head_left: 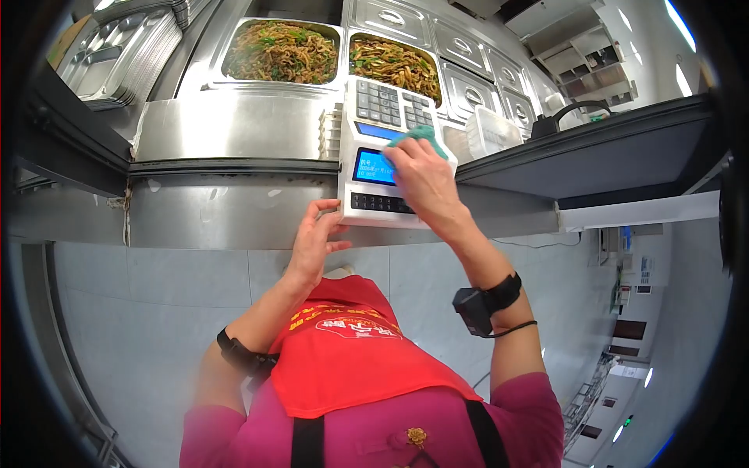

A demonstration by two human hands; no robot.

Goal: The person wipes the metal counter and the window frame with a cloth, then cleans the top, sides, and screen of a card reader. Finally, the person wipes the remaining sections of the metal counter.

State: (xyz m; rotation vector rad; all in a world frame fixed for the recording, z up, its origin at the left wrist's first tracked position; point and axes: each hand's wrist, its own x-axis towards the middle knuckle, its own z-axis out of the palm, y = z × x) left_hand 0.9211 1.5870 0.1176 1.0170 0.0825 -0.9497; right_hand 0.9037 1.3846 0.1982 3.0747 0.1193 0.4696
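Note:
A white payment terminal (353, 175) with two keypads and a lit blue screen (374, 166) sits on the steel counter ledge. My right hand (425, 178) is closed on a green cloth (421, 136), which is pressed against the terminal's right side beside the screen. Part of the cloth is hidden under my fingers. At the terminal's lower left corner is my left hand (314, 243), its fingers spread and the tips touching the casing's edge.
Two steel pans of cooked food (282, 51) (395, 65) lie behind the terminal, alongside lidded pans (470, 95). Stacked compartment trays (109, 66) stand at the left. A clear plastic container (493, 131) is to the right, near a dark-framed panel (593, 152).

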